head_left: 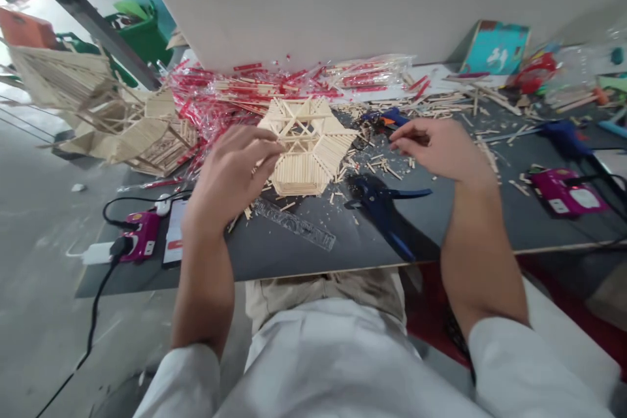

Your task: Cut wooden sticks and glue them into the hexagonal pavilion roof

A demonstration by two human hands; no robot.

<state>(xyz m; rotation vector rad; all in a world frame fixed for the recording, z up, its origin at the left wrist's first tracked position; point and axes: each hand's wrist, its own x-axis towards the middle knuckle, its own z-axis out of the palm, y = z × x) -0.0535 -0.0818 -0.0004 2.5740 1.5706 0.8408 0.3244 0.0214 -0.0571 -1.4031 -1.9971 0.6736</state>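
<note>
A small roof-like model built of thin wooden sticks [306,147] stands on the dark table [274,251]. My left hand [230,173] grips its left side, fingers curled onto the top frame. My right hand [435,147] hovers to the right of the model over loose stick pieces [379,166], with the fingertips pinched together; what they hold is too small to make out. Blue cutters [385,202] lie between my hands, just below the model.
Red-and-clear stick wrappers [220,98] pile behind the model. A larger stick structure [112,121] sits at the left. A clear ruler [294,222], a phone [174,232], magenta devices [142,238] [563,191], a blue glue gun [563,134] and cables lie around.
</note>
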